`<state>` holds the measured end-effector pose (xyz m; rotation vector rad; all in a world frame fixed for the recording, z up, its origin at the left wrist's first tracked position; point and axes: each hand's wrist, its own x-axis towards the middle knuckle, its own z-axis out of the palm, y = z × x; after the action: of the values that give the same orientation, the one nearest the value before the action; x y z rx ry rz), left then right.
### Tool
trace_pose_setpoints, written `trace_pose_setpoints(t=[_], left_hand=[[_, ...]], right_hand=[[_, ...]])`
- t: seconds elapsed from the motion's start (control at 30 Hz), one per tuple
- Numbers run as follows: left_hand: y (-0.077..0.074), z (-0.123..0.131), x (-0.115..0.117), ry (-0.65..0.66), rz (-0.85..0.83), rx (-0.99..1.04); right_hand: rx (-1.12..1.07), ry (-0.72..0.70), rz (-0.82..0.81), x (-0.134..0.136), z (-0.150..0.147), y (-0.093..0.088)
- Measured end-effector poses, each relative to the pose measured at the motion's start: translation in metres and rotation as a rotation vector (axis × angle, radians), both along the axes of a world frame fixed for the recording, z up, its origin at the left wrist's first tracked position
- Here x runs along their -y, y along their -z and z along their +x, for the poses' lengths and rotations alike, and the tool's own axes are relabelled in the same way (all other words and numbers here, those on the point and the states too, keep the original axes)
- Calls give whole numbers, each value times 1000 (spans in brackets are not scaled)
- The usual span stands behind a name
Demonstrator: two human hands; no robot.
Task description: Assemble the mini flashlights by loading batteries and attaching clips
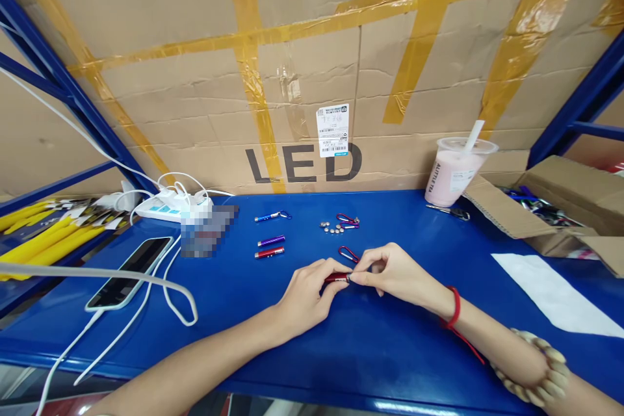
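Note:
My left hand [309, 289] is closed around a small red flashlight [337, 277], held sideways just above the blue table. Thumb and fingers of my right hand [385, 273] pinch the right end of the same flashlight; whether a separate part is in that pinch is hidden. Right behind the fingers a red carabiner clip [347, 252] shows; I cannot tell if it is attached to anything. Farther back are several button cells [332, 229] and another red carabiner clip [347, 220]. To the left lie a blue flashlight with a clip [272, 216], a purple tube [271, 240] and a red one [270, 252].
At the left are a phone [134, 273] with white cables, a power strip [168, 207] and yellow rods [53, 234]. A drink cup [453, 172], keys [448, 211], an open cardboard box [560, 208] and white paper [556, 292] occupy the right. A large carton [195, 123] stands behind.

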<state>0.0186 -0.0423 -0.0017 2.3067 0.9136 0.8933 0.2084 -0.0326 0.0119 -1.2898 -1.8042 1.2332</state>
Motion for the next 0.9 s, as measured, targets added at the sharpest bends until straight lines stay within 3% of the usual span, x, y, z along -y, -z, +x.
trace_pose_setpoints(t=[0.53,0.9], left_hand=[[-1,1,1,-48,19,-23],[-4,2,1,-50,-76,-7]], right_hand=[[-43,24,-33,2,-1,-4],[-4,27,10,-1,0,-3]])
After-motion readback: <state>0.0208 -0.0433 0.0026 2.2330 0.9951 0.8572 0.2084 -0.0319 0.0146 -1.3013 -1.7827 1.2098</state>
